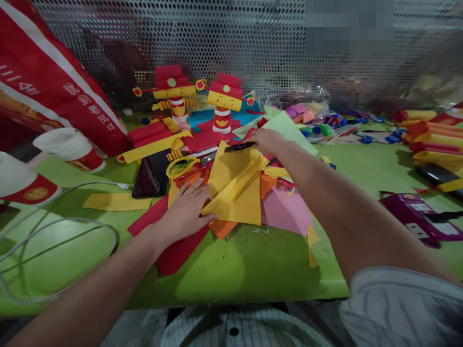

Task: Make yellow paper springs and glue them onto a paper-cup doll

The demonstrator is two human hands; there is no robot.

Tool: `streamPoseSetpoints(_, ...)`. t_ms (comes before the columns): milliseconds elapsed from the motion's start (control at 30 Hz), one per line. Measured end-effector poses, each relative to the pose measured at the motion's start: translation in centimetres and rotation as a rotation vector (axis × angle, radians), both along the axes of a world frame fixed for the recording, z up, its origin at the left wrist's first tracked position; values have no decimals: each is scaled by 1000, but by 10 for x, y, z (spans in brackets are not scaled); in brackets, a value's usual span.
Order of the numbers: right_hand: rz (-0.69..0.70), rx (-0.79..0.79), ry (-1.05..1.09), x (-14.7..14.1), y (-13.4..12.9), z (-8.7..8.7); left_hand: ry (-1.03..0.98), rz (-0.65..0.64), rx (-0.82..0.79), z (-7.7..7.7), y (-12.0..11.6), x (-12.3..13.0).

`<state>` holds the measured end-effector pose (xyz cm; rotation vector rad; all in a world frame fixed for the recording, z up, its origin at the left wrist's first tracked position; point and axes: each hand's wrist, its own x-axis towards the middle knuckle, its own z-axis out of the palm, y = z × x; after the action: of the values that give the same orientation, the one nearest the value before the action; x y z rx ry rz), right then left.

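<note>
My left hand [190,207] lies flat on the papers, fingers stretched. Its fingertips are near the red-orange scissor handles [191,177], and its thumb touches the end of a folded yellow paper strip [235,185]. That strip rests slantwise on a yellow paper sheet [249,207]. At the sheet's far edge my right hand [269,140] is closed, its fingertips at the end of a slim black object [238,147] whose kind I cannot make out. Yellow scissor handles [183,167] lie beyond my left hand. Red paper [184,250] and pink paper [287,209] spread underneath.
Two paper figures with red hats [173,89] stand at the back. A black phone [151,176], paper cups [72,149], a white cable [108,221] and a large red bag [54,77] are on the left. A purple power strip [415,217] sits right; a perforated metal panel [235,38] rises behind.
</note>
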<state>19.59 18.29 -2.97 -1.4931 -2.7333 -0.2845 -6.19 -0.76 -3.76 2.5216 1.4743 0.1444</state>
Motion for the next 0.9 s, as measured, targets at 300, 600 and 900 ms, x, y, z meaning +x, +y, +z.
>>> streamPoseSetpoints(300, 153, 25, 261, -10, -68, 19, -66, 30, -11, 6, 1, 1)
streamPoseSetpoints(600, 310, 51, 293, -13, -156, 9, -182, 66, 115, 7, 0, 0)
streamPoseSetpoints(900, 157, -75, 168, -20, -155, -2, -188, 363, 110, 16, -2, 0)
